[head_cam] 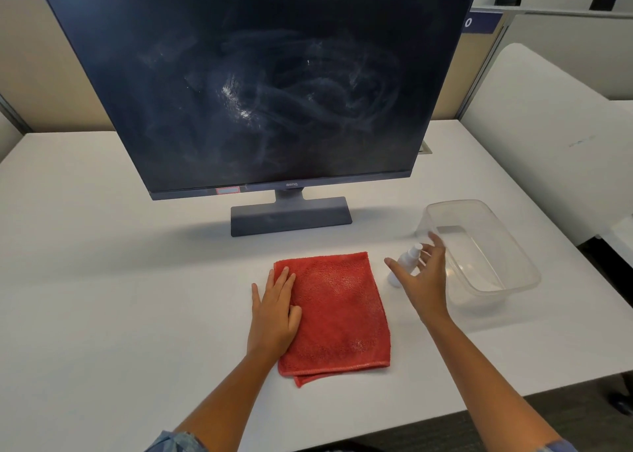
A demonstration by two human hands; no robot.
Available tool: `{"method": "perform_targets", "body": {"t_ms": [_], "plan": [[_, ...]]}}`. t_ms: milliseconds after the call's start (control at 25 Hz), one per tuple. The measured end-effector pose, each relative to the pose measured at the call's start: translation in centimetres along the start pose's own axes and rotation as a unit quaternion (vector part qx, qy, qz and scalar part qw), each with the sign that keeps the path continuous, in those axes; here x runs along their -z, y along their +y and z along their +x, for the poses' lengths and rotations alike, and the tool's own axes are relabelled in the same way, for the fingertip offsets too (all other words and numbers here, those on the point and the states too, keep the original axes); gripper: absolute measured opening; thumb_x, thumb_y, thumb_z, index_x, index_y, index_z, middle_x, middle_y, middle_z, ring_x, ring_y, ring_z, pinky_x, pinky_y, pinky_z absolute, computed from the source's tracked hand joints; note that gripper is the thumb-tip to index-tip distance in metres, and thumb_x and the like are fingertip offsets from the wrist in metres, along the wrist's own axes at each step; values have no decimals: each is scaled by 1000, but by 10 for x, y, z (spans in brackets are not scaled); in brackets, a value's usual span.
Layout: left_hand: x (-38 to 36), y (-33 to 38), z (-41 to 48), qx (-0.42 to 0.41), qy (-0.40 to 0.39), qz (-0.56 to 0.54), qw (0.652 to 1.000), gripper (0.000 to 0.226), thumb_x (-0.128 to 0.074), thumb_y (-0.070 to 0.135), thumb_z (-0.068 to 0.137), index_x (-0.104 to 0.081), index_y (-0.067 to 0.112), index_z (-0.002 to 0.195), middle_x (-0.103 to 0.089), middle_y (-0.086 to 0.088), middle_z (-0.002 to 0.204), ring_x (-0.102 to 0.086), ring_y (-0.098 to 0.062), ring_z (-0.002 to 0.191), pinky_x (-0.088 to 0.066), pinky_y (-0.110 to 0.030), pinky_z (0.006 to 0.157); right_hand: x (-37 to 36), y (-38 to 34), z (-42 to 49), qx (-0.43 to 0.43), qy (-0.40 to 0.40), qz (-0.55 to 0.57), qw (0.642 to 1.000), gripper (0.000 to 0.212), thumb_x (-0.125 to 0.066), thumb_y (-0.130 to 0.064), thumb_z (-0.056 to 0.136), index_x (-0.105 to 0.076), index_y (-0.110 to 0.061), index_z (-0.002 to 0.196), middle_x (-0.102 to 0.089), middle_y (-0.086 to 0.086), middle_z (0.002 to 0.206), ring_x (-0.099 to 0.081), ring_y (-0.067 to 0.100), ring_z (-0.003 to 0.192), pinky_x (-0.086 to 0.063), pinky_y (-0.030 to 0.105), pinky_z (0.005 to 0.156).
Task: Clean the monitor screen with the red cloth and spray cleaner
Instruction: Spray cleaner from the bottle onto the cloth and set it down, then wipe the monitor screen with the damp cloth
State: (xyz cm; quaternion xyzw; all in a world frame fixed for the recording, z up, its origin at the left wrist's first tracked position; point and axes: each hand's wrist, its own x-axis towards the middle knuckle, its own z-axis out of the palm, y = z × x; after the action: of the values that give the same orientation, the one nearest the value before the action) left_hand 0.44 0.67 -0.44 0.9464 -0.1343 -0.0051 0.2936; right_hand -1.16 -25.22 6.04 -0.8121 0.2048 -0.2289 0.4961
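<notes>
Left hand (pixel 274 314) flat, fingers spread, on cloth's (pixel 337 314) left edge. Right hand (pixel 423 277) open, cupped around bottle (pixel 404 263), not yet gripping. Bottle upright just right of cloth; tub (pixel 486 246) further right; smeared monitor (pixel 260 85) behind cloth. Risk: careless grab tipping the light bottle, or overspray running down into the bezel.

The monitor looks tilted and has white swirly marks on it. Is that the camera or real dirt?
In the head view, the monitor leans because the wide-angle lens bends straight edges; the swirls look like real smears, with small bright glints of room light near the middle. The stand throws a soft shadow on the table. The right hand is slightly blurred beside the spray bottle.
</notes>
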Motion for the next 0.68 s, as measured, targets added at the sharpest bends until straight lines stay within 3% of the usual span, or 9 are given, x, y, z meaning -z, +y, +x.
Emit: {"method": "perform_targets", "body": {"t_ms": [120, 240, 320, 400, 520, 680], "plan": [[2, 1, -1, -1, -3, 0, 1000, 60, -27, 32, 85, -25, 20, 144, -18, 0, 156, -3, -18, 146, 13, -42, 115, 2, -16, -11, 90, 76, -75, 990, 103, -83, -31, 68, -17, -13, 145, -35, 17, 137, -39, 22, 124, -36, 29, 101], [3, 3, -1, 0, -6, 0, 1000, 60, -27, 32, 85, -25, 20, 144, -17, 0, 156, -2, -17, 146, 13, -43, 116, -4, -30, -29, 254, 108, -146, 950, 88, -71, -40, 78, -21, -7, 142, -30, 20, 141, -28, 32, 135, -24, 32, 114], [3, 2, -1, 1, -9, 0, 1000, 60, -27, 33, 85, -24, 20, 144, -16, 0, 157, -1, -16, 146, 13, -42, 116, -19, -29, -47, 339, 35, -171, 924, 77, -65, -37, 83, -27, -3, 141, -34, 20, 140, -27, 35, 137, -20, 40, 117], [3, 1, -1, -4, -9, -3, 1000, 59, -30, 31, 86, -24, 20, 144, -14, -1, 157, 1, -17, 145, 13, -42, 116, -39, -23, -71, 369, -91, -225, 897, 66, -61, -34, 86, -37, -4, 140, -39, 18, 142, -26, 32, 140, -22, 49, 115], [3, -1, -1, -1, -6, -19, 1000, 58, -35, 28, 89, -21, 19, 145, -10, -2, 158, 2, -17, 145, 13, -42, 116, -62, -4, -89, 331, -239, -326, 853, 54, -47, -37, 93, -40, -12, 141, -38, 11, 149, -17, 23, 143, -24, 52, 114], [5, 1, 2, 40, 4, -66, 997, 66, -32, 33, 84, -16, 16, 146, -9, -6, 157, 0, -20, 145, 11, -39, 116, -69, 12, -79, 266, -292, -385, 834, 58, -27, -49, 97, -25, -21, 147, -19, 6, 157, -6, 21, 146, 5, 42, 117]]}}
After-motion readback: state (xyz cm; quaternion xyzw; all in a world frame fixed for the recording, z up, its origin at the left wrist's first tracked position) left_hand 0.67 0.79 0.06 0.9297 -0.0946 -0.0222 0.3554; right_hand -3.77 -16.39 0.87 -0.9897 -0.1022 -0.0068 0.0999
